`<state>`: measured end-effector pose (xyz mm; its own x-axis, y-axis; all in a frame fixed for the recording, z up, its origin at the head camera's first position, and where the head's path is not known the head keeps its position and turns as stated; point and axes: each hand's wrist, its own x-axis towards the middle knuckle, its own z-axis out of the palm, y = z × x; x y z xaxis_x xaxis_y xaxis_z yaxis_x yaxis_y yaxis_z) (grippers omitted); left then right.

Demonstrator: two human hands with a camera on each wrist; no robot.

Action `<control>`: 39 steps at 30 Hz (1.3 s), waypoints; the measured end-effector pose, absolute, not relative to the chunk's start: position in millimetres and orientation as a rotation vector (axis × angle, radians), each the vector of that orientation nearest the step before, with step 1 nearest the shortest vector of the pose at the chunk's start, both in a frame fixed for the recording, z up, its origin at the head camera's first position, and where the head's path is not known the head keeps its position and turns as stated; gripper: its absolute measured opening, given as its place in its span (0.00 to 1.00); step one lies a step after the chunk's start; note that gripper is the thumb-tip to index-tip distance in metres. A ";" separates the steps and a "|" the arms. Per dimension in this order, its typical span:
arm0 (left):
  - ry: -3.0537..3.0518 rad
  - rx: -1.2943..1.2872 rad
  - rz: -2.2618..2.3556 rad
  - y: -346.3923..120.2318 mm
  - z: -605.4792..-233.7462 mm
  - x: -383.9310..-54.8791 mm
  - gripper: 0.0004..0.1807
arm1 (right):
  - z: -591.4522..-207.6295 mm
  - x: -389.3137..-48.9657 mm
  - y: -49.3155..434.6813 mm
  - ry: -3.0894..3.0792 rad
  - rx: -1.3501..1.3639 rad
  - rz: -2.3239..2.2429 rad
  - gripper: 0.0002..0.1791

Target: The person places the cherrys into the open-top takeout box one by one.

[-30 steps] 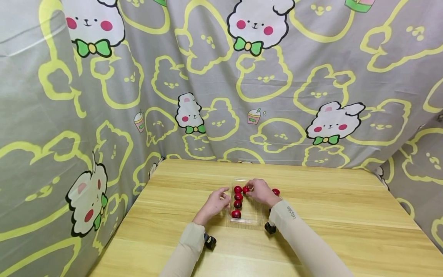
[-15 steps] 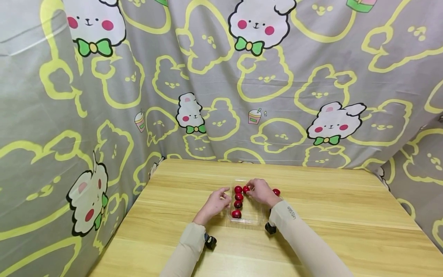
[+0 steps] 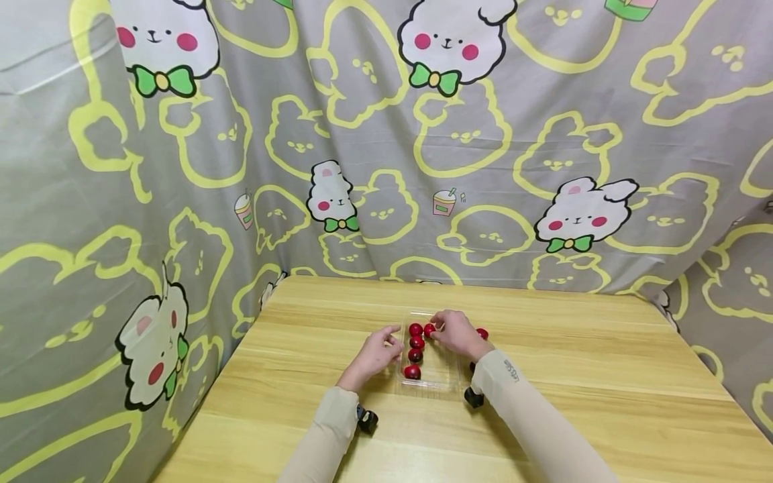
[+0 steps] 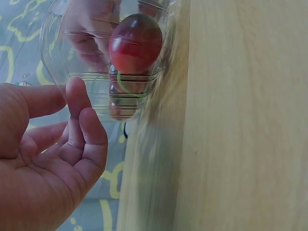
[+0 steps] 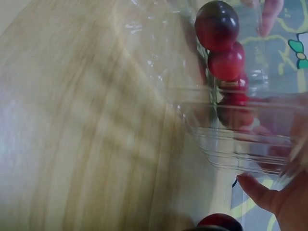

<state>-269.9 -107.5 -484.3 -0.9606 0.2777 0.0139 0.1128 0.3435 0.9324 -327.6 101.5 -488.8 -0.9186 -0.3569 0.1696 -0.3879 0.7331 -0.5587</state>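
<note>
A clear plastic box stands on the table, with a column of several round, dark red, plum-like fruits along its left side. At the far end of the box, my right hand pinches another plum-like fruit beside the top of the column. Through the plastic in the right wrist view, its fingers show blurred near the fruits. My left hand is at the outside of the box's left wall, fingers loosely bent. In the left wrist view its fingertips touch the rim.
One more red fruit lies on the wooden table just right of the box, partly behind my right hand. A grey curtain with cartoon animals hangs behind and to the left of the table.
</note>
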 end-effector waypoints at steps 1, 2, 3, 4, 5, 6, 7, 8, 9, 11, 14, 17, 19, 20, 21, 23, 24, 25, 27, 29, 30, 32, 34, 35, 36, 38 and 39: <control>2.458 0.350 1.674 -107.9 -488.0 -272.4 0.26 | -487.9 -326.8 102.0 -2.875 0.621 0.955 0.13; 2.460 0.340 1.669 -108.4 -492.4 -275.4 0.26 | -486.9 -325.7 102.5 -2.875 0.623 0.961 0.13; 2.458 0.340 1.671 -108.6 -492.7 -275.4 0.26 | -486.3 -324.8 103.3 -2.873 0.628 0.962 0.13; 2.457 0.340 1.673 -108.7 -493.2 -275.7 0.26 | -484.7 -323.5 104.1 -2.867 0.635 0.972 0.13; 2.456 0.336 1.672 -108.9 -493.7 -275.8 0.26 | -483.2 -322.0 105.0 -2.864 0.640 0.969 0.13; 2.458 0.335 1.670 -109.2 -494.0 -275.8 0.26 | -481.5 -321.0 106.1 -2.860 0.646 0.972 0.13; 2.460 0.333 1.667 -109.5 -494.2 -276.0 0.26 | -479.8 -320.0 107.3 -2.853 0.649 0.975 0.13; 2.461 0.334 1.666 -109.7 -494.2 -276.2 0.26 | -478.2 -319.0 108.8 -2.843 0.654 0.977 0.13; 2.464 0.335 1.664 -109.7 -494.4 -276.3 0.26 | -476.6 -318.3 110.5 -2.831 0.658 0.988 0.12; 2.467 0.328 1.663 -110.0 -493.8 -276.0 0.26 | -474.1 -317.6 114.4 -2.811 0.657 0.987 0.12; 2.464 0.320 1.669 -110.1 -492.4 -274.8 0.26 | -470.9 -317.6 122.5 -2.769 0.652 0.983 0.12; 2.466 0.316 1.667 -110.2 -490.6 -273.4 0.27 | -467.1 -318.3 133.1 -2.707 0.650 0.971 0.11; 2.472 0.317 1.662 -110.2 -489.9 -273.2 0.27 | -464.7 -318.9 141.2 -2.665 0.646 0.980 0.11; 2.475 0.317 1.658 -110.1 -489.8 -273.3 0.26 | -463.9 -319.3 145.5 -2.648 0.643 0.980 0.10; 2.477 0.316 1.656 -110.1 -489.8 -273.5 0.26 | -462.9 -319.4 149.8 -2.640 0.636 0.997 0.10; 2.476 0.315 1.656 -110.1 -490.0 -273.8 0.26 | -462.6 -320.1 158.5 -2.639 0.615 1.027 0.09; 2.476 0.313 1.656 -110.2 -490.3 -274.0 0.26 | -462.7 -320.1 162.9 -2.643 0.607 1.050 0.09; 2.475 0.311 1.655 -110.1 -490.6 -274.2 0.26 | -462.9 -320.0 167.2 -2.654 0.597 1.067 0.09; 2.474 0.308 1.652 -110.1 -491.0 -274.5 0.26 | -464.8 -319.9 175.7 -2.685 0.573 1.097 0.10; 2.476 0.303 1.647 -109.9 -491.6 -274.7 0.26 | -467.8 -320.4 183.7 -2.714 0.565 1.103 0.12; 2.477 0.305 1.647 -109.9 -491.7 -274.7 0.26 | -468.9 -320.2 187.1 -2.728 0.559 1.116 0.12; 2.478 0.307 1.646 -109.7 -491.8 -274.8 0.26 | -471.9 -320.0 193.7 -2.752 0.569 1.120 0.13; 2.480 0.312 1.646 -109.4 -491.7 -274.8 0.26 | -474.9 -319.8 199.3 -2.770 0.582 1.139 0.14; 2.484 0.315 1.642 -109.2 -491.6 -274.8 0.25 | -476.3 -319.4 201.6 -2.780 0.590 1.148 0.14; 2.486 0.317 1.639 -109.1 -491.5 -274.9 0.25 | -477.8 -319.0 203.9 -2.788 0.602 1.160 0.14; 2.492 0.322 1.632 -108.8 -491.4 -275.0 0.25 | -481.8 -319.4 207.9 -2.800 0.619 1.169 0.15; 2.493 0.324 1.630 -108.6 -491.3 -275.0 0.25 | -483.3 -319.2 209.7 -2.805 0.627 1.181 0.15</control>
<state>-275.0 -108.6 -491.3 -0.9662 0.2579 -0.0036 0.1001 0.3879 0.9163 -319.2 209.7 -483.3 -0.9180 -0.3514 0.1838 -0.3770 0.6298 -0.6792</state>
